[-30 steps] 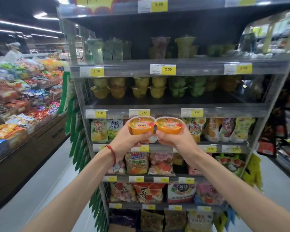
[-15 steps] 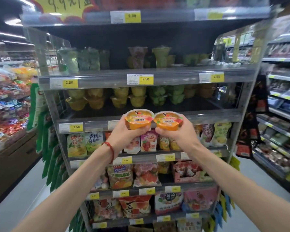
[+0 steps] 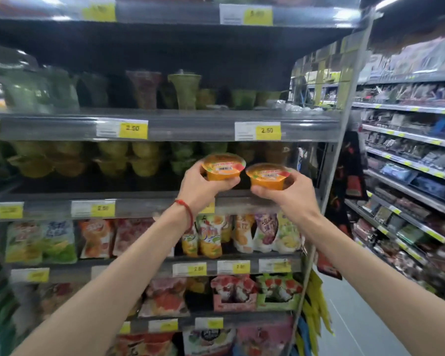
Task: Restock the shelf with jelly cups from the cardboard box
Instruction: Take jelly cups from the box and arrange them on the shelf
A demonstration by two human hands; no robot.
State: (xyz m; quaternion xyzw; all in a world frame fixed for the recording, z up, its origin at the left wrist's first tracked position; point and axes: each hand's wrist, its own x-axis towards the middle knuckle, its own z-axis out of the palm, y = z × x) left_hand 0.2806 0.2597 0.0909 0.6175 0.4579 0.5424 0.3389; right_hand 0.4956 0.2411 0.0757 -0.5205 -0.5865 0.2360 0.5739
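I hold two orange jelly cups side by side in front of the shelf unit. My left hand [image 3: 203, 187], with a red cord at the wrist, grips the left jelly cup [image 3: 222, 167] from below. My right hand [image 3: 289, 194] grips the right jelly cup [image 3: 269, 177], which sits slightly lower. Both cups are level with the shelf [image 3: 149, 205] that carries rows of yellow, green and orange jelly cups [image 3: 129, 160]. The two held cups almost touch. No cardboard box is in view.
A shelf above holds tall cups [image 3: 184, 92] behind a clear rail with 2.50 price tags [image 3: 132, 128]. Lower shelves carry jelly pouches [image 3: 211, 238] and boxed snacks. The unit's right upright [image 3: 339, 160] borders an aisle with more stocked shelves [image 3: 409, 155].
Both hands have lifted the cups up and to the right, from below the jelly cup shelf's rail to in front of it. The view has moved closer and left.
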